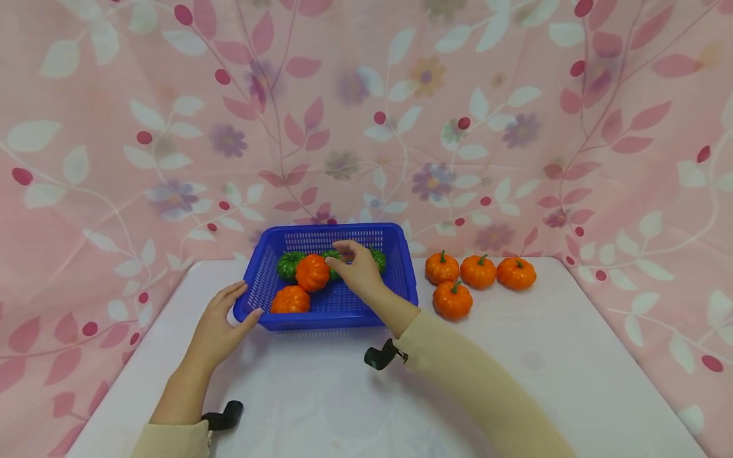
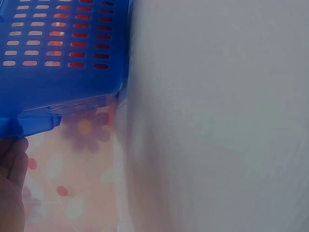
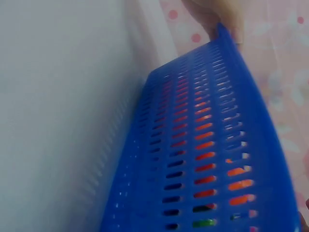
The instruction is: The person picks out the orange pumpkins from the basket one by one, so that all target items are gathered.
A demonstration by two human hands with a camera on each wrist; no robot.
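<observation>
A blue perforated plastic basket (image 1: 338,318) sits toward the back of the table. It holds several green pumpkins (image 1: 289,266) and two orange pumpkins (image 1: 312,273). My right hand (image 1: 361,270) is over the inside of the basket, thumb and index finger apart, just right of the upper orange pumpkin. It partly covers the green ones behind; I see nothing held between those fingers. At the basket's front left corner my left hand (image 1: 220,327) rests with extended fingers along the left rim and thumb at the front rim. The left wrist view catches its fingers (image 2: 17,162) beside the rim.
Several more orange pumpkins (image 1: 452,300) stand on the white table (image 1: 343,394) to the right of the basket. A pink floral cloth (image 1: 366,127) hangs behind the table. Black wrist cameras (image 1: 380,355) stick out from both wrists.
</observation>
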